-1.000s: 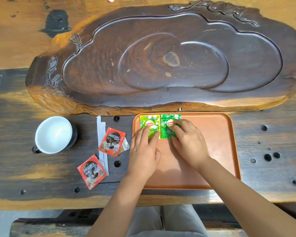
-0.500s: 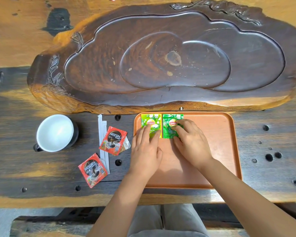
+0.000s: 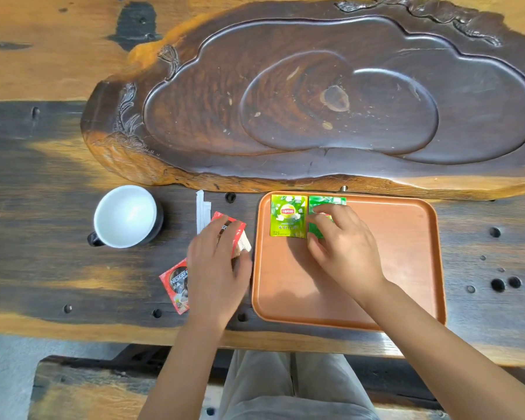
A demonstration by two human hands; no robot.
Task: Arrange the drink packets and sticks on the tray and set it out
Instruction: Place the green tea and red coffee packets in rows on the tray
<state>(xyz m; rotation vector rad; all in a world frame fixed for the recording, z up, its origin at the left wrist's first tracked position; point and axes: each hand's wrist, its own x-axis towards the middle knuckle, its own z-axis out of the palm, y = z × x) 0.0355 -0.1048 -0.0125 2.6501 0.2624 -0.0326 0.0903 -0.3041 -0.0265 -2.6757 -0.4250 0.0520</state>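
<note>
Step, prob: tea done, coffee next. Two green packets (image 3: 288,216) sit at tray (image 3: 406,262) 11 o'clock. R hand (image 3: 346,253) rests flat on the right-hand one, no pinch. L hand (image 3: 215,268) covers a red packet (image 3: 232,227) at 9 o'clock of tray; grip can't tell. Sticks (image 3: 201,213) beside it. Next: lift red packet, carry to tray. Second red packet (image 3: 176,283) half hidden; L hand blurred.

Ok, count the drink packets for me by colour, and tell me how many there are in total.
Green Lipton tea packets: 2, both on the tray
Red Nescafe coffee packets: 2, both on the table
Total: 4
</note>
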